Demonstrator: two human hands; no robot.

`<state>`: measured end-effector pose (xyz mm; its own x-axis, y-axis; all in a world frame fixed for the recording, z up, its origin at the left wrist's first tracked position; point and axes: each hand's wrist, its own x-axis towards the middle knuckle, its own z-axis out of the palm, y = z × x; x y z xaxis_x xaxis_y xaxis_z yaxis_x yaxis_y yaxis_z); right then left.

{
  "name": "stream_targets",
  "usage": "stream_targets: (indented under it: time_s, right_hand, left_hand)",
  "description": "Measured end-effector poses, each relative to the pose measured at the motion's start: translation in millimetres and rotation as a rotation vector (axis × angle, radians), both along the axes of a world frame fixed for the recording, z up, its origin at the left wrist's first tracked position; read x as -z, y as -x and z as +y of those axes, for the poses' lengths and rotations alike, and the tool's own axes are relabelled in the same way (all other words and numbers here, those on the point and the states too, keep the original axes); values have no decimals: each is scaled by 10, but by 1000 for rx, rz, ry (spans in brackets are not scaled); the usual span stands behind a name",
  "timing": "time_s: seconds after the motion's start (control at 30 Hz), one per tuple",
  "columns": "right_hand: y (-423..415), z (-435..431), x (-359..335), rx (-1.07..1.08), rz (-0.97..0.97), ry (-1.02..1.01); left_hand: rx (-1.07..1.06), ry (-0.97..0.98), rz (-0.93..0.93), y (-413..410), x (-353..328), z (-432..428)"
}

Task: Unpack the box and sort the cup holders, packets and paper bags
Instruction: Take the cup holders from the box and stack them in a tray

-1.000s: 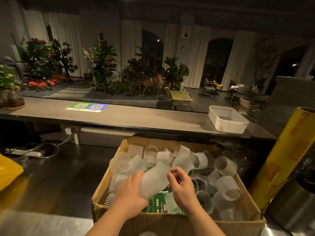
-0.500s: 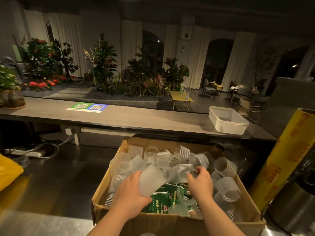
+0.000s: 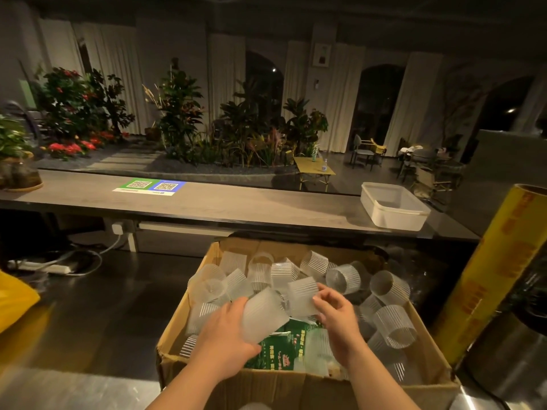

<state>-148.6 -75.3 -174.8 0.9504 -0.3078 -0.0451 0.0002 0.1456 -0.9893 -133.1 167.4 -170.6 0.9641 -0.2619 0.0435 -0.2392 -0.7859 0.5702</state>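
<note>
Left grip (image 3: 228,335): wrapped round a stack (image 3: 262,313) of frosted ribbed holders, seemingly nested, held tilted over the near left of the box (image 3: 296,389). Right grip (image 3: 337,321): fingertips (image 3: 321,295) pinching the edge of a single holder (image 3: 302,294), just right of the stack's far end. Whether the two touch, can't tell.

Handling, as judged: thin plastic sleeves, very light and springy. Not brittle, but easy to crush out of round. The ribs give some purchase; the frosted face looks slick. Take each one by the rim with a light pinch, or span its open end. Squeeze the stack only enough to stop it sliding apart, and support it from below.

Outward: loose holders (image 3: 393,327) fill the far and right parts of the box, lying on their sides at all angles. Green packets (image 3: 281,347) lie flat beneath them, between your grips. They look soft and likely to flop, so lift them from an edge with a full grip. No paper bags show.

Beyond: a long table (image 3: 207,205) with a white tub (image 3: 393,208) at its right end, well apart from the box. A yellow roll (image 3: 497,276) leans right of the box.
</note>
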Motion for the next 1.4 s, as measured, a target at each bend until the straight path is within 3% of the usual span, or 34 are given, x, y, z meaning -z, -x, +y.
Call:
stream_targets:
  time_s: [0.2,0.5,0.57,0.63,0.7,0.77,0.9,1.0,1.07,1.17,1.27,1.33,1.4]
  right_hand:
    - [70,148,-59,-174,-24,92]
    - [104,125,-54,-434,76,-35]
    - [122,150,-45,-368,74,-20]
    - [131,84,-51,-86,37,181]
    - [145,-37,-54,140,88,527]
    - [156,-137,-20,27,210,770]
    - [172,-90,101,-460,452,1063]
    - [121,-77,121,-417,566,1214]
    - [90,-72,108,-275,503,1268]
    - [74,-61,42,-40,338,1054]
    - [102,-41,-68,190,220,433]
    - [140,-28,-146,162,201,-33]
    - [174,-45,-157,26,189,-134]
  left_hand:
    - [27,-85,-17,6,-4,9]
    - [60,-71,-7,3,-16,-14]
    - [48,-62,-14,5,2,-11]
    - [29,-37,-8,12,15,-8]
    - [14,-17,-6,21,20,1]
    - [8,-16,-8,26,19,1]
    - [1,-18,-7,22,22,1]
    - [-5,-21,-15,14,37,3]
    - [-9,-25,-16,5,49,4]
    - [0,-23,-21,-1,34,2]
    - [13,-30,-27,-9,43,-3]
    - [34,-39,-32,-8,44,-3]
    - [82,-53,-35,-7,26,-4]
